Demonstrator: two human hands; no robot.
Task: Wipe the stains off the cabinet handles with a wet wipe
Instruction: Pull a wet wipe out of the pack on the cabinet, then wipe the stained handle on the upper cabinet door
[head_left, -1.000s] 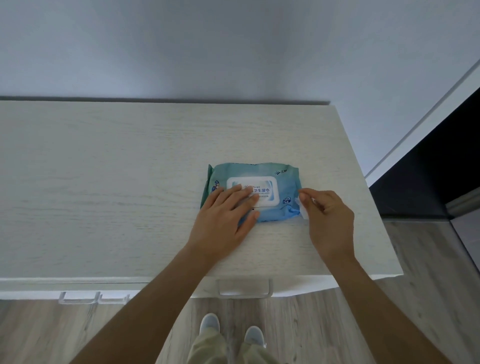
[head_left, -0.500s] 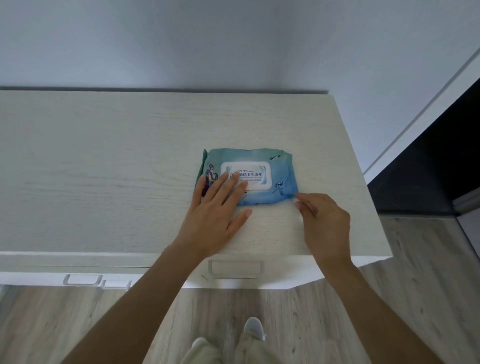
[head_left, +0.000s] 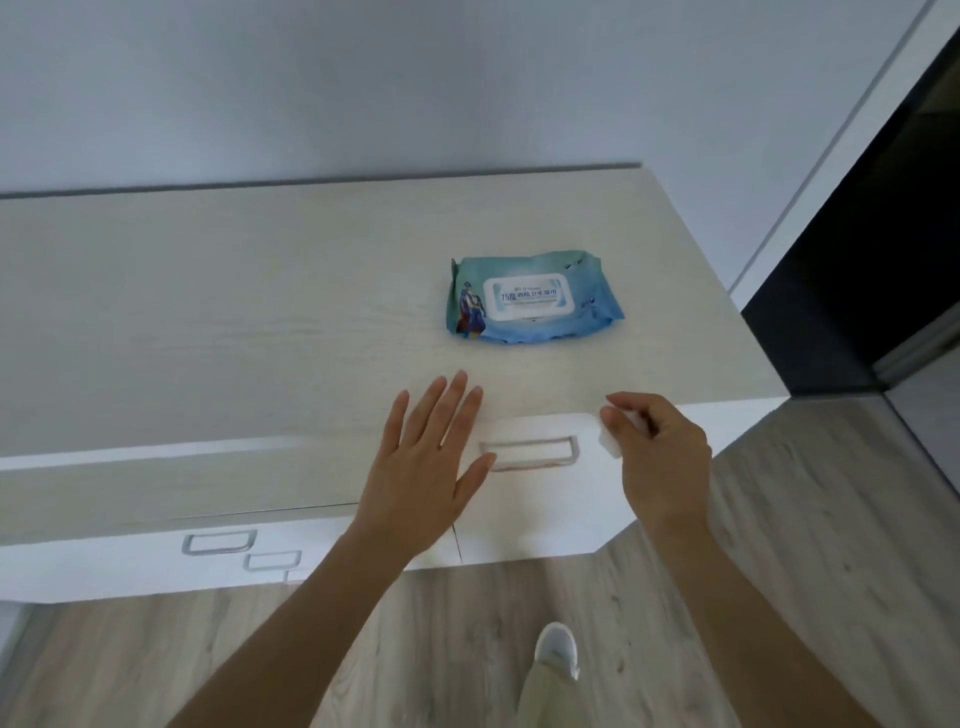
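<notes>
A blue-green pack of wet wipes (head_left: 532, 299) lies closed on the pale wooden cabinet top (head_left: 234, 322). My left hand (head_left: 426, 467) hovers flat with fingers spread over the cabinet's front edge, holding nothing. My right hand (head_left: 660, 457) pinches a small white wet wipe (head_left: 609, 439) between thumb and fingers, just right of a metal drawer handle (head_left: 530, 453) on the top right drawer. A brownish smear shows along that handle's lower bar. Two more metal handles (head_left: 221, 542) (head_left: 272, 560) sit lower on the left drawers.
A grey wall stands behind the cabinet. A dark doorway (head_left: 872, 270) opens to the right. Wood-look flooring (head_left: 779, 519) lies below, with my shoe (head_left: 557, 649) and trouser leg near the bottom middle.
Both hands pulled back from the wipe pack toward the cabinet's front edge. The left hand let go of the pack; the view shifted back, showing the drawer fronts.
</notes>
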